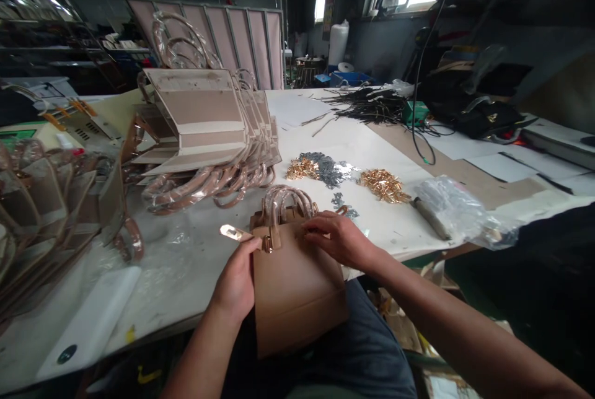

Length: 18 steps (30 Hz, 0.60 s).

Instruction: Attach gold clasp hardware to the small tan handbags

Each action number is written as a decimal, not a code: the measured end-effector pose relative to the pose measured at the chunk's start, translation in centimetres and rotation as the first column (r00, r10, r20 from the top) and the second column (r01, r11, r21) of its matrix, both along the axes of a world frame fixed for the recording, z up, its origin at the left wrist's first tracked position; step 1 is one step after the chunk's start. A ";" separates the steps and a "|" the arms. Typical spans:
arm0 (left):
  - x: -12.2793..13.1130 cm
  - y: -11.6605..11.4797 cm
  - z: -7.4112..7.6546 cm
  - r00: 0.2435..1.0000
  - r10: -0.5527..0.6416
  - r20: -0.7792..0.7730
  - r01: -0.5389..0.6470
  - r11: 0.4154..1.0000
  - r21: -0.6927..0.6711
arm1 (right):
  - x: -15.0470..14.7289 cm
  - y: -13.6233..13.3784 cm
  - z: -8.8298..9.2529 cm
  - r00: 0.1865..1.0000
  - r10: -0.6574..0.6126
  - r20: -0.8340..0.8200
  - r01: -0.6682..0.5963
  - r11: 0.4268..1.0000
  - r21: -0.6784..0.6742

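Note:
A small tan handbag (297, 290) rests against the table's front edge and my lap, its plastic-wrapped handles (288, 201) pointing away from me. My left hand (237, 278) grips the bag's left side, thumb near a gold clasp (268, 243). A gold-tipped strap tab (235, 233) sticks out to the left of the bag's top. My right hand (337, 239) lies on the bag's top right edge with its fingers curled and pinched on it.
A row of finished bags (209, 132) lies stacked at the middle left, more bags (56, 201) at the far left. Piles of gold fittings (383, 183) and silver fittings (325, 166) lie ahead. A clear plastic bag (458, 207), a tool (430, 216) and black straps (367, 105) sit to the right.

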State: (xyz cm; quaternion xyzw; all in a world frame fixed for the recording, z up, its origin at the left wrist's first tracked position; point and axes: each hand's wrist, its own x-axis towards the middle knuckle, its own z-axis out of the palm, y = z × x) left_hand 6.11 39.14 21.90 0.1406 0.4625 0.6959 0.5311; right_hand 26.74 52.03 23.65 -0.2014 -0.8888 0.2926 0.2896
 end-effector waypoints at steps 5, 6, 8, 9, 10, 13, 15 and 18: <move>0.3 0.3 -0.2 0.993 -0.011 0.118 0.012 1.000 -0.010 | -0.1 0.6 -0.6 1.000 0.022 -0.016 -0.022 0.999 0.034; 0.3 0.2 -0.3 0.989 -0.032 0.148 0.036 0.999 -0.023 | -0.2 0.7 -0.8 1.000 0.028 -0.012 -0.027 0.998 0.049; 0.2 0.2 -0.7 0.977 -0.089 0.193 0.096 0.995 -0.029 | -0.3 0.9 -1.0 0.999 0.047 -0.004 -0.047 0.996 0.080; 0.1 0.1 -0.9 0.971 -0.120 0.207 0.127 0.992 -0.020 | -0.4 1.0 -1.1 0.998 0.059 -0.001 -0.058 0.994 0.094; 0.0 0.1 -1.2 0.963 -0.155 0.219 0.161 0.987 -0.008 | -0.5 1.1 -1.2 0.998 0.069 0.003 -0.069 0.992 0.107; -0.1 0.0 -1.7 0.944 -0.222 0.244 0.220 0.975 0.035 | -0.9 1.3 -1.3 0.995 0.098 0.020 -0.100 0.983 0.155; -0.1 0.0 -1.9 0.943 -0.226 0.245 0.219 0.974 0.056 | -1.1 1.4 -1.2 0.991 0.120 0.060 -0.129 0.972 0.195; -0.1 0.1 -2.0 0.955 -0.195 0.223 0.185 0.981 0.064 | -1.7 1.6 -1.2 0.982 0.127 0.138 -0.159 0.954 0.255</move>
